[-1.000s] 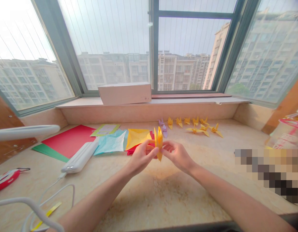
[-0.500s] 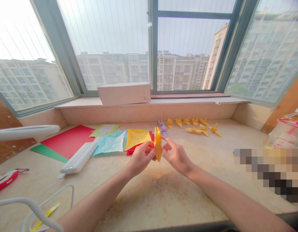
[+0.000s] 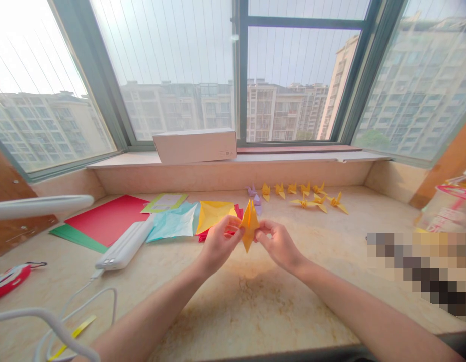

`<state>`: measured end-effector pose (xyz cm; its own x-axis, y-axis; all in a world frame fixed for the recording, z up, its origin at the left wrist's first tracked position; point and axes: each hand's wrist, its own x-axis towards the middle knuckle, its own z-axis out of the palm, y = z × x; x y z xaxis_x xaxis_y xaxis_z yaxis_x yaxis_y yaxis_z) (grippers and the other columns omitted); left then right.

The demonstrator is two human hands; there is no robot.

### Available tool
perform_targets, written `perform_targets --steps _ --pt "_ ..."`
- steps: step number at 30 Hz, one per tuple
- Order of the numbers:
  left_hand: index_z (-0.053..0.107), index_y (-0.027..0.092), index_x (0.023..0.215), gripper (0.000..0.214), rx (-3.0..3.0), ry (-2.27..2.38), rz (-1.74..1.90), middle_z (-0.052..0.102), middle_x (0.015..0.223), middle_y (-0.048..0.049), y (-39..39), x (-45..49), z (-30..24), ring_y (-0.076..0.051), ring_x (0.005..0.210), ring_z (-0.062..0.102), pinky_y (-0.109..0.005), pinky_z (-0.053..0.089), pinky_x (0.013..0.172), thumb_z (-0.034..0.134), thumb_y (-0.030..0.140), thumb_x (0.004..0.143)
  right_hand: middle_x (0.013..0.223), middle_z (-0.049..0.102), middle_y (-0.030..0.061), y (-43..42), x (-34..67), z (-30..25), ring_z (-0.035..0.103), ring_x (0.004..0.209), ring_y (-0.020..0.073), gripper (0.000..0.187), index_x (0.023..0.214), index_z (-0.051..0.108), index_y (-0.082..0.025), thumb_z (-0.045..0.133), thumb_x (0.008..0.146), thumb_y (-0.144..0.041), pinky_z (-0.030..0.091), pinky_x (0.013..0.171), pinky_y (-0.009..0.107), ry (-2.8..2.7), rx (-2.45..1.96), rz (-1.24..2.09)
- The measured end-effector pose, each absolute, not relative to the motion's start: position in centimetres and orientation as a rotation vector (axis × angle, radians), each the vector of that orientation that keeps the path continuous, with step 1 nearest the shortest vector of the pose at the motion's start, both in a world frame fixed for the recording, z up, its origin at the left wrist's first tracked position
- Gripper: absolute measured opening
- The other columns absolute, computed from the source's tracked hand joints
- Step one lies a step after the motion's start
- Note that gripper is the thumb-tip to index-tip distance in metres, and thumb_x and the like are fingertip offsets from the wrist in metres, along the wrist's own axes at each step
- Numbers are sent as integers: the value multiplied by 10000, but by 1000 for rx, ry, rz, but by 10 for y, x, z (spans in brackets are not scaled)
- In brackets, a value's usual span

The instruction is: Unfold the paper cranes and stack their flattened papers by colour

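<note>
Since half a sec ago the right hand point(image 3: 279, 245) has closed back in: its fingers were spread off the paper, now they pinch the right edge of the folded orange paper point(image 3: 249, 225) again. Piece also looks turned, showing a broader kite-ish face w/ a point up and a point down, vs the thin edge-on view before. Left hand point(image 3: 219, 245) hasn't really shifted, fingers clamped on the left edge of the same piece.

So both hands are closed on the orange paper, holding it mid-frame, lifted a bit above the marble surface point(image 3: 255, 301), not touching it.

Other stuff around:
- just behind the hands, a yellow sheet point(image 3: 214, 213) lying on a red-pink one, w/ a light blue sheet point(image 3: 173, 222) to its left
- further left, a big red sheet point(image 3: 109, 218) over a green sheet point(image 3: 76, 237)
- white power bank point(image 3: 125, 246) w/ a white cable point(image 3: 85, 296), left of centre
- row of small folded cranes point(image 3: 304, 196), mostly orange plus a couple purple ones, upper right of the hands, well apart from them
- white box point(image 3: 195, 145) on the window ledge, upper centre
- clear plastic container point(image 3: 450, 206) at the right edge
- pixelated patch lower right, can't tell what's there
</note>
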<state>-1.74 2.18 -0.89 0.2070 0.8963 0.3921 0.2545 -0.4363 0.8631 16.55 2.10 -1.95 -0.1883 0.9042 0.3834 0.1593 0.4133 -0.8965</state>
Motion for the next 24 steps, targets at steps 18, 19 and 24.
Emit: perform_targets --steps 18,19,24 --pt "513 169 799 237 1625 894 1175 531 594 48 18 -20 4 -72 495 481 -190 396 488 632 362 869 1140 694 62 26 183 -20 630 980 212 264 1145 705 -288 498 981 -275 491 852 356 -1886 -731 197" --pt "506 171 798 243 1605 889 1163 531 583 49 17 -19 4 -73 484 485 -190 395 478 633 366 868 1144 681 64 27 185 -20 618 962 207 280 1172 693 -299 491 983 -258 490 841 357 -1911 -728 104" --pt "517 171 924 229 1526 803 1097 608 676 7 16 -20 4 -125 567 601 -233 480 525 631 361 865 1006 650 72 28 191 -19 542 787 178 336 1248 650 -287 482 978 -179 453 744 326 -2027 -777 -208"
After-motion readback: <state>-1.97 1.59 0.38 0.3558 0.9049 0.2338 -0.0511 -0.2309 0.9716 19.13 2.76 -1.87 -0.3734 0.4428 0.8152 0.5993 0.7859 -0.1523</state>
